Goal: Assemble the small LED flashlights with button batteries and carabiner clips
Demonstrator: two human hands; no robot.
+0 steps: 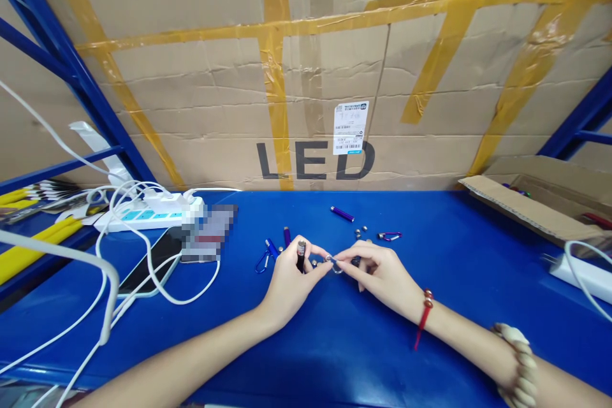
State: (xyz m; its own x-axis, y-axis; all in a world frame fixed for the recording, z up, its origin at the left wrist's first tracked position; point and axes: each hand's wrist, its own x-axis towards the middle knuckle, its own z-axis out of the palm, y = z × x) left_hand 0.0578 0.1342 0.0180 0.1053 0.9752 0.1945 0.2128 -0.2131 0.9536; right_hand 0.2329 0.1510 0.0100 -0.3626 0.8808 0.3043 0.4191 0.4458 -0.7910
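My left hand is closed around a small dark cylindrical flashlight body, held upright above the blue table. My right hand pinches a small metal ring between thumb and forefinger, right beside the left fingertips. A blue carabiner keychain lies just left of my left hand. A purple tube, a few small silver caps and a purple carabiner lie beyond my hands.
A white power strip with white cables and a phone sit at the left. A taped cardboard wall marked LED closes the back. An open cardboard box and a white adapter are at the right.
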